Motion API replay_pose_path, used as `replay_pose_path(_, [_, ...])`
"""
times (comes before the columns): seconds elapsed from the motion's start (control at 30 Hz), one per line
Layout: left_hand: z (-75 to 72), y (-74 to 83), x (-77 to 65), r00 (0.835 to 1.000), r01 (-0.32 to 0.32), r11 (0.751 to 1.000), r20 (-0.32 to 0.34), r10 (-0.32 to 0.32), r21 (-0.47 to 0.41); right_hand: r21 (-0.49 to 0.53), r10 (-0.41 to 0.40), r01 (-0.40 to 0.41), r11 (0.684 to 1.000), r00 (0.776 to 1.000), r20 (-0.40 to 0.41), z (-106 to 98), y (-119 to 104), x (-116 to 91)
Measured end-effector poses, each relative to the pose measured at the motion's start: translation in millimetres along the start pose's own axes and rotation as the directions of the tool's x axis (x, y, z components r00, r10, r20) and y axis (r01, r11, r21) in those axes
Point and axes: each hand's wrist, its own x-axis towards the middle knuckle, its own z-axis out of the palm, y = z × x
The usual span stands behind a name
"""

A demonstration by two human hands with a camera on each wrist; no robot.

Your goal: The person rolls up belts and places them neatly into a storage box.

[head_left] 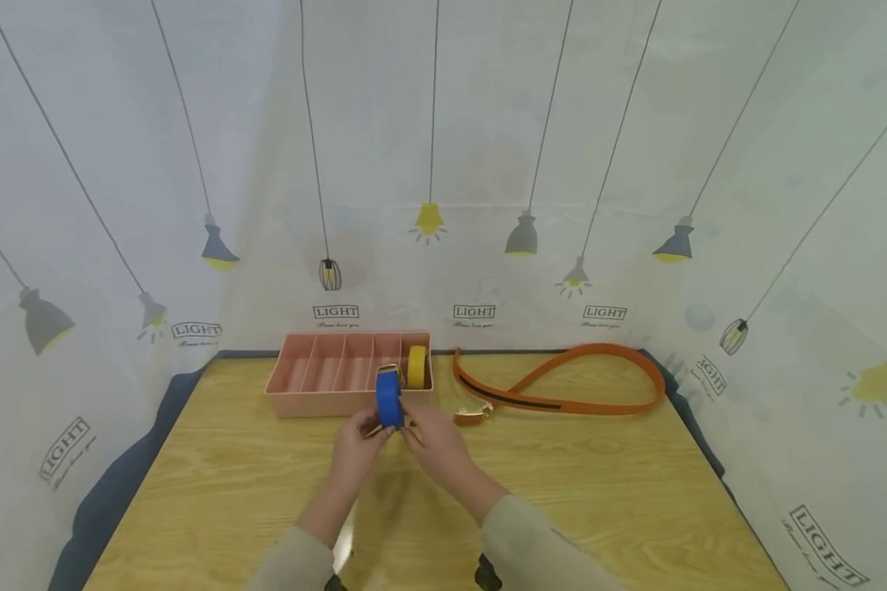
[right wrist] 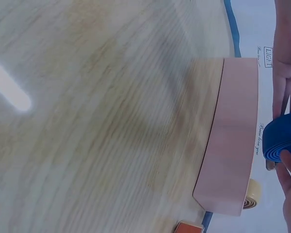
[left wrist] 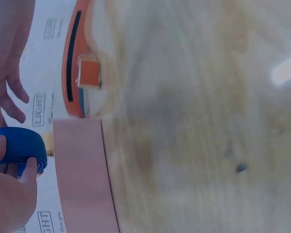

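Observation:
A rolled blue belt (head_left: 388,400) with a gold buckle stands on edge between my two hands, overlapping the front of the pink box in the head view. With thumb and fingers my left hand (head_left: 357,447) grips the roll from its left side; the left wrist view shows the coil (left wrist: 22,148) in those fingers. My right hand (head_left: 438,443) holds the roll from the right, and its fingers lie on the coil's (right wrist: 281,138) side in the right wrist view. Inside the box's rightmost compartment sits a rolled yellow belt (head_left: 417,367).
The pink divided box (head_left: 303,405) stands at the back of the wooden table (head_left: 599,484), against the printed wall covering. To its right an orange belt (head_left: 599,406) lies in a loose loop, its gold buckle (head_left: 473,412) near the box's corner.

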Motion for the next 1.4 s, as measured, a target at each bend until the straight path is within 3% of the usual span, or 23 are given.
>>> replay_pose_path(0.07, [-2.7,2.0,11.6,1.0,-0.018,1.0,-0.017,0.018,0.011,-0.018,0.012,-0.011,1.0,0.999,0.032,3,0,8])
replay_pose_path(0.3, [-5.4,9.7,53.6,0.999,0.047,0.997,0.0,-0.047,0.069,0.006,0.045,-0.046,0.999,0.996,0.077,10,3,34])
replay_pose_path(0.5, [-1.7,5.0,80.6,0.996,0.077,0.984,0.023,-0.081,0.159,0.007,0.129,-0.131,0.991,0.984,0.122,13,9,45])
replay_pose_path(0.57, [1.3,2.5,85.4,0.995,0.091,0.98,0.028,-0.097,0.18,-0.038,0.163,-0.159,0.987,0.976,0.142,16,14,44])
replay_pose_path(0.67, [6.4,0.6,92.4,0.994,0.09,0.973,0.034,-0.099,0.214,-0.187,0.227,-0.197,0.962,0.962,0.15,20,22,40])
replay_pose_path(0.83, [12.2,-2.7,107.5,0.996,0.065,0.955,0.04,-0.08,0.291,-0.437,0.374,-0.253,0.863,0.901,0.218,23,30,32])
replay_pose_path(0.9, [12.5,-3.7,112.5,0.997,0.05,0.942,0.041,-0.067,0.331,-0.464,0.394,-0.25,0.85,0.886,0.244,25,31,31])
replay_pose_path(1.03, [11.5,-2.1,119.0,0.997,0.03,0.919,0.048,-0.053,0.392,-0.509,0.392,-0.214,0.834,0.878,0.273,29,29,33])
replay_pose_path(1.27, [10.9,0.4,125.4,0.988,0.107,0.868,0.049,-0.149,0.484,-0.541,0.386,-0.185,0.821,0.877,0.285,29,20,33])
replay_pose_path(1.4, [9.0,3.4,127.8,0.984,0.119,0.831,0.049,-0.172,0.543,-0.552,0.385,-0.177,0.814,0.877,0.287,29,15,34])
